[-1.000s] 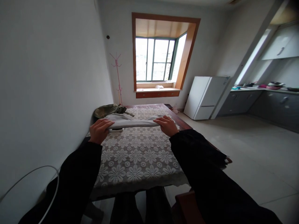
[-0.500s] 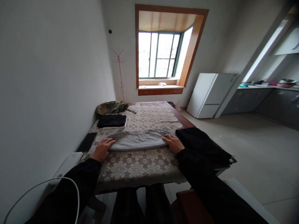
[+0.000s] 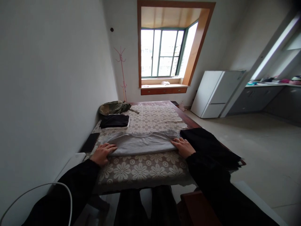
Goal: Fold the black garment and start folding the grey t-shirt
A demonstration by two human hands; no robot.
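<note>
Grey shirt [image 3: 145,144] lies between two hands: the left hand [image 3: 102,153] has its fingers bent over the left end, the right hand [image 3: 184,147] over the right; whether they pinch it, I cannot tell. Its long axis runs side to side, collar on the far edge. One tablecloth [image 3: 140,172] lies beneath the shirt, one black pile [image 3: 209,144] just right, one dark slab [image 3: 90,142] left, one bag [image 3: 114,107] beyond.

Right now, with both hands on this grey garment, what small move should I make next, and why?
Perhaps gently smooth the grey garment outward: creases show across its top, and your left hand and right hand touch its opposite ends on the floral tablecloth.
</note>
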